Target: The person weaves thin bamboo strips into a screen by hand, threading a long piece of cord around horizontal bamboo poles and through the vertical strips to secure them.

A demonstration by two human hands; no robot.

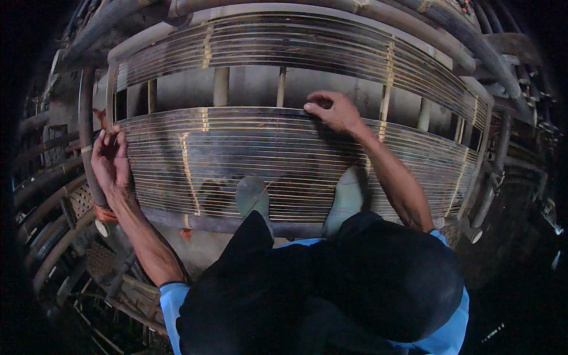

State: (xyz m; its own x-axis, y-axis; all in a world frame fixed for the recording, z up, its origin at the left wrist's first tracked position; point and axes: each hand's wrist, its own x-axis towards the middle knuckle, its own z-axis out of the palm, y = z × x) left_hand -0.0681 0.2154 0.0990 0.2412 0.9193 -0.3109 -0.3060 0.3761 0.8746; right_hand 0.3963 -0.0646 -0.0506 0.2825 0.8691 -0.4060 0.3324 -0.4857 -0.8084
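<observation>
Bamboo poles (87, 106) are surrounding both grips. Left hand (112, 161) and right hand (337, 112) are curling by slats (254, 142); I cannot tell closure.

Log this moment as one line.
left hand: at left end of lower slat band, grip unclear | right hand: curled at that band's top edge | upper slat band: farther off, separate
</observation>
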